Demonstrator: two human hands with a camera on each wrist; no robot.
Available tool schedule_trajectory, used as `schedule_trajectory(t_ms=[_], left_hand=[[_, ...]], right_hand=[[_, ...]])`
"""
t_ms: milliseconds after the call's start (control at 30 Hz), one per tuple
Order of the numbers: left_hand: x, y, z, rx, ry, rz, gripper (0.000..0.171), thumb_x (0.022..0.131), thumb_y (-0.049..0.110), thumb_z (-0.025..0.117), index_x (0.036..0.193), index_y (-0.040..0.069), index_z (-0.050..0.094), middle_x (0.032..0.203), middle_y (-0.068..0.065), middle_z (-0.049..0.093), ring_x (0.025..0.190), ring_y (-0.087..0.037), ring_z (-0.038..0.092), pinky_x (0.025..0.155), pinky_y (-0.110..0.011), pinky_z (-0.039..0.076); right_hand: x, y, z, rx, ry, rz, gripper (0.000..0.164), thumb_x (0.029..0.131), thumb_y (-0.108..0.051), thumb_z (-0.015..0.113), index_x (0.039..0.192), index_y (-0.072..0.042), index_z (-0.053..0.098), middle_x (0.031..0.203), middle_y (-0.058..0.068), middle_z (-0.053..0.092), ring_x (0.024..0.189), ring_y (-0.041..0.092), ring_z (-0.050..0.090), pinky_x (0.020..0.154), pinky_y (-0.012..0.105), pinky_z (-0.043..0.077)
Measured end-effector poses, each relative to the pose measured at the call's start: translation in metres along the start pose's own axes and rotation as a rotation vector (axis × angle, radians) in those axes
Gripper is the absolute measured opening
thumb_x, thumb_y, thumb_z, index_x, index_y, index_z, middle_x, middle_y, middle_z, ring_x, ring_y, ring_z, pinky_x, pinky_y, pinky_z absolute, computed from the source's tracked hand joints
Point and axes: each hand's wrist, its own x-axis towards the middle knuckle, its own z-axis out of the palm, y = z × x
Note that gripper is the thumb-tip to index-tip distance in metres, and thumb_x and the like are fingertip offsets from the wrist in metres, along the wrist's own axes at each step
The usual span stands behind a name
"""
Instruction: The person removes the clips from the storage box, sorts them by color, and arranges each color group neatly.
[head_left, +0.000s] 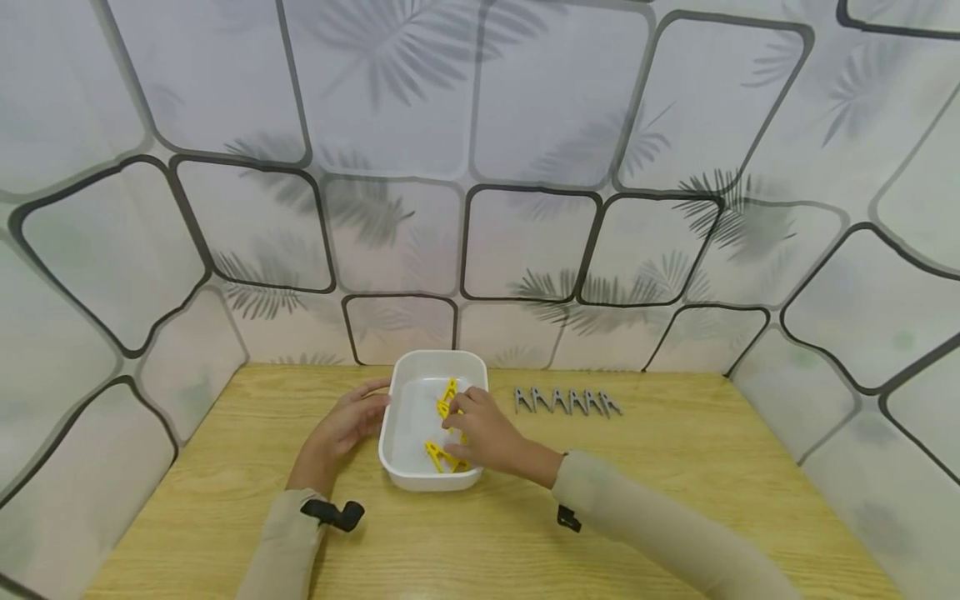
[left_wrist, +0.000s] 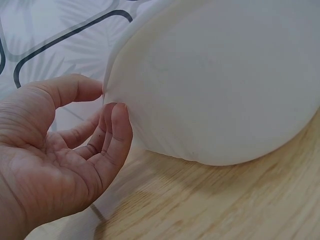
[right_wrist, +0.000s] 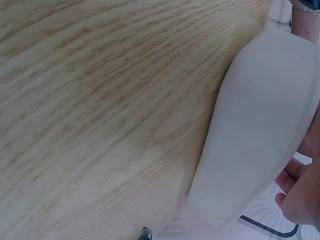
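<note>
A white plastic basin stands on the wooden table, and several yellow clothespins lie inside it toward its right side. At its left side, my left hand pinches the basin's edge; the left wrist view shows the thumb at the rim and bent fingers against the outer wall. My right hand reaches over the right rim into the basin, its fingers bent among the yellow clothespins. Whether it grips one is hidden. In the right wrist view the basin's wall covers much of that hand.
A row of several grey clothespins lies on the table to the right of the basin. Patterned wall covering rises behind the table's back edge and on both sides.
</note>
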Motion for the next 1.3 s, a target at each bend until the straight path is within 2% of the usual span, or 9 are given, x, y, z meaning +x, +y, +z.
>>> schedule_trajectory(t_ms=[267,400,500,967,1300], left_hand=[[-0.001,0.001,0.0,-0.006,-0.013,0.005,0.057,0.106,0.009,0.051,0.156,-0.004,0.029,0.107,0.006,0.074,0.099,-0.009,0.07,0.082,-0.029,0.059],[-0.002,0.001,-0.001,-0.008,-0.009,0.001,0.058,0.106,0.011,0.053,0.156,-0.004,0.029,0.107,0.005,0.074,0.099,-0.009,0.07,0.082,-0.029,0.059],[-0.001,0.0,-0.002,-0.001,-0.002,-0.001,0.058,0.105,0.011,0.054,0.156,-0.004,0.029,0.108,0.005,0.074,0.099,-0.009,0.07,0.082,-0.029,0.059],[-0.002,0.001,0.0,-0.011,-0.023,0.003,0.058,0.106,0.011,0.053,0.156,-0.003,0.029,0.106,0.008,0.075,0.099,-0.009,0.07,0.083,-0.028,0.058],[-0.002,-0.001,-0.001,-0.018,-0.007,0.0,0.056,0.105,0.012,0.055,0.155,-0.003,0.034,0.107,0.005,0.075,0.098,-0.009,0.07,0.082,-0.028,0.059]], right_hand=[[0.006,-0.004,0.0,-0.03,-0.13,0.042,0.013,0.085,-0.03,0.083,0.085,-0.017,0.081,0.1,-0.002,0.064,0.092,0.014,0.045,0.092,0.032,0.04],[0.011,-0.004,0.001,0.008,-0.201,0.079,0.009,0.084,-0.025,0.083,0.08,-0.017,0.081,0.097,-0.004,0.064,0.09,0.012,0.044,0.092,0.03,0.039],[0.014,-0.005,0.003,0.025,-0.222,0.089,0.009,0.083,-0.024,0.084,0.077,-0.017,0.081,0.095,-0.005,0.064,0.09,0.011,0.044,0.092,0.03,0.039],[0.016,-0.011,0.001,-0.003,-0.195,0.084,0.018,0.081,-0.023,0.085,0.067,-0.017,0.076,0.089,-0.006,0.063,0.087,0.012,0.044,0.086,0.029,0.039],[0.014,-0.01,0.009,0.048,-0.138,0.116,0.016,0.084,-0.023,0.081,0.071,-0.016,0.074,0.093,-0.005,0.063,0.09,0.012,0.043,0.092,0.035,0.039]])
